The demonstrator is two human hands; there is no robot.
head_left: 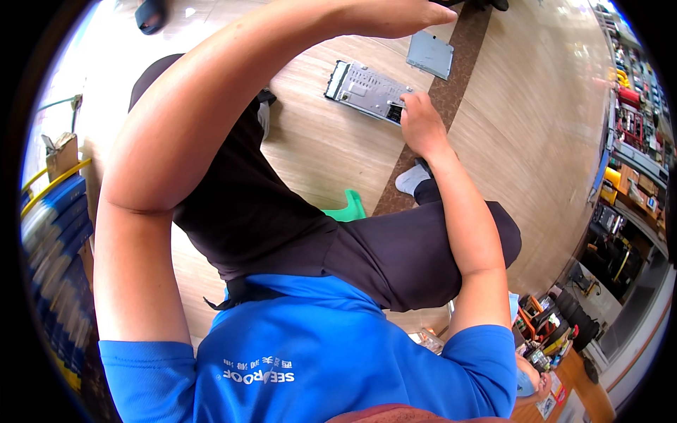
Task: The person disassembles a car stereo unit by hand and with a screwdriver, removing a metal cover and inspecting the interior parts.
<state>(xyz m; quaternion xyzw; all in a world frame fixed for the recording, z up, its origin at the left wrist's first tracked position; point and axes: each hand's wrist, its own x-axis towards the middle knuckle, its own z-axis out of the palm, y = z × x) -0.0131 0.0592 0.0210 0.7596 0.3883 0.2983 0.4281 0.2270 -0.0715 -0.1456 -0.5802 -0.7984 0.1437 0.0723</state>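
Note:
A long grey metal electronics unit (367, 88) with slots and holes lies on the floor beyond my knees. My right hand (423, 123) is at its right end, fingers closed on the edge beside a dark opening; their tips are partly hidden. My left arm reaches up and across, so that my left hand (412, 17) is at the top edge of the view, above a flat grey metal panel (430, 55). A thumb shows there, but the other fingers are out of sight. The panel lies apart from the unit.
I sit low, with a green plastic piece (347, 209) showing between my thighs. My sock-clad foot (410, 180) is near the unit. Blue stacked goods (60, 240) stand at left, shelves of tools (638, 141) at right. A dark slipper (149, 15) lies at far left.

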